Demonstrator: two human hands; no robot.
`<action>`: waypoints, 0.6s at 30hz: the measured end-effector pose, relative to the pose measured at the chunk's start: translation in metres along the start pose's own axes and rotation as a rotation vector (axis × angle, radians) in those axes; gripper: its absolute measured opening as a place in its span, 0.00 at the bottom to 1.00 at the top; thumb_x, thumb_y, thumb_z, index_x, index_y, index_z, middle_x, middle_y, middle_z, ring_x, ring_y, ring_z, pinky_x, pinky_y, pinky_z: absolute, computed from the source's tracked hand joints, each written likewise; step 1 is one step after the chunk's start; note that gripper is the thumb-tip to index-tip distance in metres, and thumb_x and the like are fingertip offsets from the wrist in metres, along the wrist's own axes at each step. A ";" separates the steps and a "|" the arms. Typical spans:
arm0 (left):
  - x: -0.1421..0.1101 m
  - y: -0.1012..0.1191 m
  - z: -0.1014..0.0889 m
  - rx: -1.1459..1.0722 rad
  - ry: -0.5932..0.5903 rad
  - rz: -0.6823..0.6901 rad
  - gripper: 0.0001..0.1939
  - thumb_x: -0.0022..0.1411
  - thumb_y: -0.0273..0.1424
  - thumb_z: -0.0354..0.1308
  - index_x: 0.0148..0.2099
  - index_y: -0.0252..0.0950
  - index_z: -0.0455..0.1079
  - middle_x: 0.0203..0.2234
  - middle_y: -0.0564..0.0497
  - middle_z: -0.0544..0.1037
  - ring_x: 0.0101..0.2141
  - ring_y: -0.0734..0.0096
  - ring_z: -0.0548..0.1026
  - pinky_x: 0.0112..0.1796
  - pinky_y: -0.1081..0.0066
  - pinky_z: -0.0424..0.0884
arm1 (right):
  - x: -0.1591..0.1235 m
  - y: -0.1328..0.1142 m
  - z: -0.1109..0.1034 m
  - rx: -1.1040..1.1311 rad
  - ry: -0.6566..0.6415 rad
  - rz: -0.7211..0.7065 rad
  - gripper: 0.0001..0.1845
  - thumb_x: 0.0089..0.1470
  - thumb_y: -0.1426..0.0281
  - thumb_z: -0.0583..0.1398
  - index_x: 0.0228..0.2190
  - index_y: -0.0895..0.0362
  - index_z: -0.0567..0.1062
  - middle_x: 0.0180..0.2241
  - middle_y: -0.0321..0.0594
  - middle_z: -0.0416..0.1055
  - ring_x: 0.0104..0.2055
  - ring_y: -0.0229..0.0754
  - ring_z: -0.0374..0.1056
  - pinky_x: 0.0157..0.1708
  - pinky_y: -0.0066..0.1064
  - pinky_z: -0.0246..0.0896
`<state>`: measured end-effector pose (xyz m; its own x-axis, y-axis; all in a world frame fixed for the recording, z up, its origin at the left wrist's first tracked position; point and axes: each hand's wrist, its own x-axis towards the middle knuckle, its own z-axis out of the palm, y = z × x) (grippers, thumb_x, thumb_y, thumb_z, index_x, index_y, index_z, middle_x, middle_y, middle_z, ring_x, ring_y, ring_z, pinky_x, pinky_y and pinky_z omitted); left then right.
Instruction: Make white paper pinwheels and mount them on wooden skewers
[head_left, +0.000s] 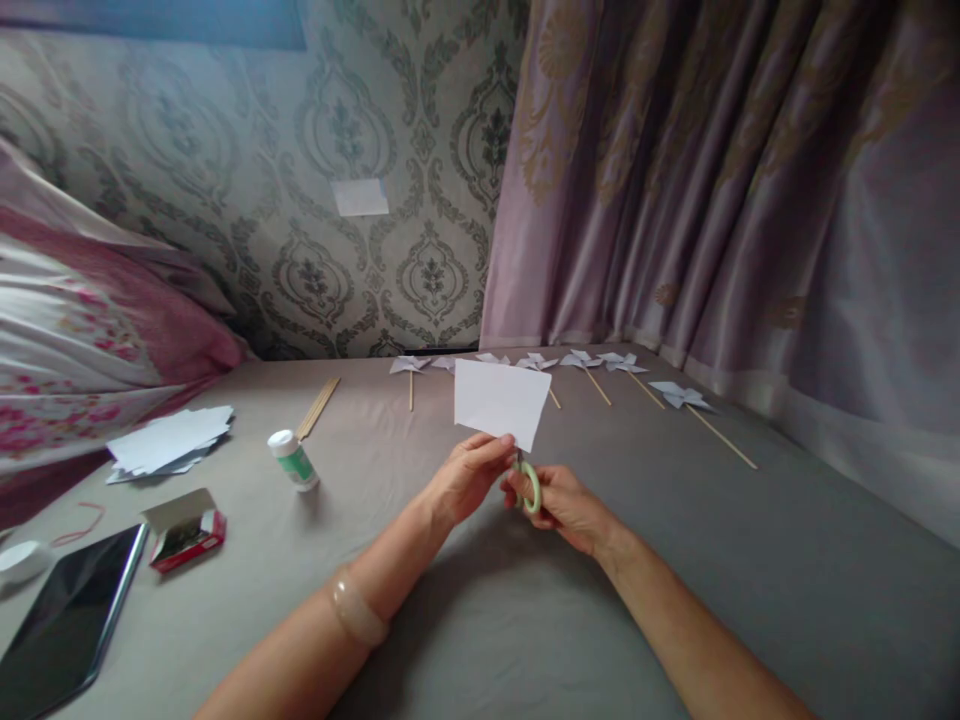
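A white sheet of paper (501,400) is held up in front of me, its lower edge pinched by my left hand (474,472). My right hand (559,503) is closed around the pale green handles of a pair of scissors (532,488). The scissors' blades meet the paper at its lower right corner, close to my left fingertips; most of the blades is hidden. Behind the sheet, several paper pinwheels on sticks lie in a row, among them one pinwheel (679,395) at the right and another pinwheel (410,366) left of the sheet.
On the left lie a stack of white paper (169,440), thin wooden sticks (319,408), an upright white-and-green glue bottle (294,461), an opened red box (186,532) and a dark tablet (73,610). A white round object (22,562) sits beside the tablet. Curtains (675,180) hang at the right.
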<state>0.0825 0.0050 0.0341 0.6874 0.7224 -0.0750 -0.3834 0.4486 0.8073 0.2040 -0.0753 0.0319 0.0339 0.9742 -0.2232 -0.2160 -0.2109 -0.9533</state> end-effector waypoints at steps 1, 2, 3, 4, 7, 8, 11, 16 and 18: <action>-0.001 -0.005 -0.001 0.027 -0.020 -0.037 0.18 0.42 0.38 0.72 0.28 0.32 0.70 0.21 0.51 0.73 0.19 0.74 0.70 0.18 0.74 0.63 | 0.001 0.002 0.002 -0.032 0.003 0.012 0.27 0.29 0.52 0.72 0.20 0.62 0.73 0.19 0.36 0.70 0.16 0.26 0.51 0.14 0.23 0.37; -0.002 -0.009 -0.002 0.047 -0.028 -0.067 0.18 0.43 0.39 0.71 0.29 0.32 0.70 0.21 0.51 0.73 0.18 0.74 0.69 0.16 0.73 0.60 | 0.001 0.004 0.002 -0.059 0.002 0.025 0.26 0.29 0.54 0.73 0.20 0.62 0.73 0.19 0.35 0.70 0.16 0.27 0.51 0.15 0.23 0.38; -0.002 -0.011 -0.004 0.054 -0.024 -0.085 0.19 0.44 0.40 0.71 0.29 0.32 0.70 0.22 0.50 0.74 0.17 0.73 0.69 0.14 0.73 0.59 | 0.002 0.006 0.002 -0.071 -0.006 0.043 0.24 0.29 0.56 0.73 0.20 0.62 0.73 0.18 0.35 0.70 0.17 0.27 0.52 0.15 0.23 0.38; -0.002 -0.013 -0.005 0.047 -0.010 -0.090 0.19 0.43 0.40 0.71 0.30 0.31 0.70 0.23 0.49 0.75 0.17 0.73 0.69 0.14 0.73 0.59 | 0.002 0.008 0.000 -0.064 -0.023 0.066 0.23 0.30 0.57 0.73 0.20 0.62 0.74 0.19 0.36 0.70 0.17 0.27 0.52 0.15 0.22 0.39; -0.001 -0.012 -0.009 -0.024 0.060 -0.060 0.18 0.41 0.36 0.73 0.28 0.32 0.70 0.24 0.48 0.75 0.22 0.72 0.72 0.17 0.75 0.62 | 0.003 0.009 -0.009 0.026 -0.107 0.141 0.20 0.32 0.60 0.73 0.25 0.61 0.78 0.25 0.39 0.74 0.20 0.28 0.56 0.17 0.21 0.45; -0.001 -0.011 -0.009 -0.050 0.084 -0.040 0.17 0.41 0.34 0.73 0.27 0.31 0.70 0.23 0.49 0.75 0.24 0.72 0.73 0.19 0.76 0.64 | 0.003 0.009 -0.012 0.054 -0.120 0.159 0.20 0.33 0.61 0.73 0.27 0.61 0.79 0.27 0.39 0.75 0.21 0.28 0.57 0.18 0.21 0.47; 0.001 -0.009 -0.009 -0.074 0.119 -0.017 0.16 0.39 0.32 0.74 0.26 0.30 0.71 0.22 0.49 0.75 0.26 0.72 0.74 0.24 0.76 0.68 | 0.004 0.010 -0.016 0.067 -0.102 0.162 0.19 0.34 0.61 0.73 0.28 0.59 0.80 0.29 0.39 0.75 0.24 0.29 0.60 0.21 0.20 0.50; 0.001 -0.014 -0.008 -0.035 0.134 -0.077 0.18 0.36 0.34 0.75 0.27 0.29 0.73 0.22 0.47 0.76 0.22 0.73 0.72 0.24 0.74 0.67 | 0.002 0.012 -0.009 -0.107 -0.084 0.061 0.20 0.32 0.60 0.72 0.26 0.61 0.78 0.22 0.32 0.67 0.21 0.29 0.53 0.18 0.23 0.43; 0.000 -0.016 -0.008 -0.037 0.136 -0.083 0.17 0.36 0.34 0.75 0.26 0.29 0.73 0.21 0.47 0.76 0.23 0.73 0.73 0.26 0.73 0.68 | 0.000 0.011 -0.007 -0.207 -0.059 0.053 0.21 0.36 0.58 0.71 0.27 0.61 0.78 0.20 0.31 0.64 0.20 0.29 0.49 0.18 0.24 0.39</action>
<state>0.0839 0.0019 0.0169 0.6286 0.7454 -0.2217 -0.3529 0.5274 0.7728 0.2081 -0.0778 0.0198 -0.0308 0.9629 -0.2681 -0.0111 -0.2685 -0.9632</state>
